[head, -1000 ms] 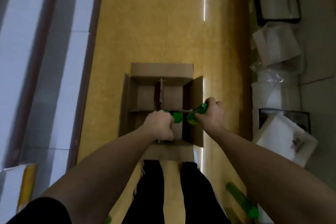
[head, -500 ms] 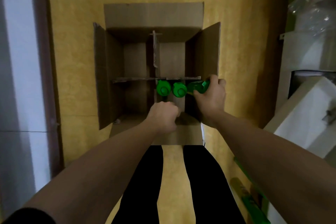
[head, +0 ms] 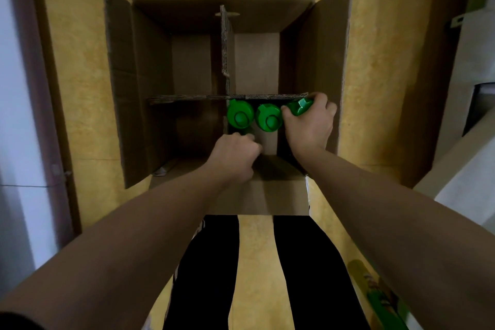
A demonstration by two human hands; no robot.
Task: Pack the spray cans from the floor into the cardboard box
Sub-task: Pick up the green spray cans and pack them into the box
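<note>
The open cardboard box [head: 316, 43] stands on the yellow floor in front of my legs, split by cardboard dividers [head: 226, 43]. Two green-capped spray cans stand upright in the near right compartment, the left can [head: 240, 114] and the middle can [head: 268, 117] side by side. My left hand [head: 234, 154] is a closed fist at the green body just below the left can's cap. My right hand [head: 310, 126] grips a third spray can [head: 300, 106], tilted against the box's right wall beside the middle can. Its body is hidden by the hand.
More spray cans [head: 380, 297] lie on the floor at the lower right beside my right leg. White foam blocks [head: 471, 177] sit to the right of the box. A pale panel with a dark edge [head: 16, 115] runs along the left.
The view has closed in on the box. Both hands brought cans down into the near right compartment; two caps now stand side by side, and the right hand holds its can at the right wall.
</note>
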